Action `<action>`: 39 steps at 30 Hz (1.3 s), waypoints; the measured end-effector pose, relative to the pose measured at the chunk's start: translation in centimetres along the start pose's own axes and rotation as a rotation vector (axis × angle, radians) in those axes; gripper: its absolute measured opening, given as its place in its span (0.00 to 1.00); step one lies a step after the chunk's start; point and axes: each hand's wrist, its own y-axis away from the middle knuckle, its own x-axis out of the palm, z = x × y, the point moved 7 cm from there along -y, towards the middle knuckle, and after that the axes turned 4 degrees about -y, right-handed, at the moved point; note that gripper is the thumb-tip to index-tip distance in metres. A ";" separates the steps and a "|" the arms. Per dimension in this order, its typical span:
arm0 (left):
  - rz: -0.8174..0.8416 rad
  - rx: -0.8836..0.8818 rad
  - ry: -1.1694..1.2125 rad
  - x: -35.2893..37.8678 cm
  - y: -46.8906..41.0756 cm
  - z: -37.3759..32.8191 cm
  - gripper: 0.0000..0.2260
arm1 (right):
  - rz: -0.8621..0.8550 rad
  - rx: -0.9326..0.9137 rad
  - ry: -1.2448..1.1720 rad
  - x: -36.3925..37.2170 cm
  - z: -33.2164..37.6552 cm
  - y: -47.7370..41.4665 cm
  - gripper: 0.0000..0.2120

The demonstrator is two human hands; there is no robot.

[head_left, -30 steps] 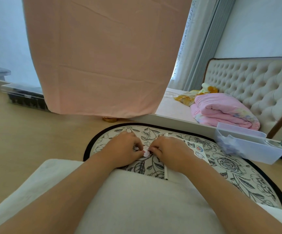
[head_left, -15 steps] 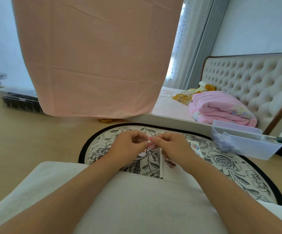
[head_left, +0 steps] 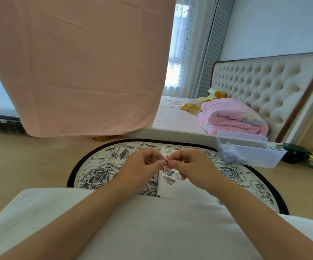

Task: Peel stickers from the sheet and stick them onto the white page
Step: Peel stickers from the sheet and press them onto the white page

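My left hand (head_left: 142, 167) and my right hand (head_left: 193, 166) meet above the floral mat (head_left: 99, 169). Both pinch one small pink and red sticker (head_left: 166, 164) between thumb and fingertips. Below them lies the white page (head_left: 178, 188), partly under my right hand, with a few cartoon stickers (head_left: 168, 178) stuck near its top. A strip of the sticker sheet (head_left: 168, 150) shows beyond my fingers; most of it is hidden.
A white plastic bin (head_left: 249, 154) stands at the mat's right edge, with a dark jar (head_left: 295, 152) beside it. A pink cloth (head_left: 80, 68) hangs ahead. The bed with a folded pink quilt (head_left: 232, 117) lies beyond. A white pillow (head_left: 133, 228) covers my lap.
Both hands have lifted off the mat and come together higher up, with the small sticker now held in the air between them. The page with its stickers has come into view beneath.
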 end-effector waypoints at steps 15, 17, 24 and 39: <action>-0.017 0.027 -0.104 4.2 -3.3 -2.4 0.05 | -0.141 -0.035 0.152 -4.6 -1.3 -0.8 0.08; -0.026 0.033 -0.134 4.5 -3.3 -2.0 0.05 | -0.127 -0.053 0.235 -4.6 -1.4 -0.9 0.08; -0.031 0.031 -0.125 4.4 -2.9 -0.8 0.05 | -0.169 -0.113 0.384 -4.2 -1.7 -1.1 0.06; -0.089 0.008 -0.021 4.0 -2.4 -0.3 0.07 | -0.351 -0.277 0.530 -3.7 -0.5 0.7 0.03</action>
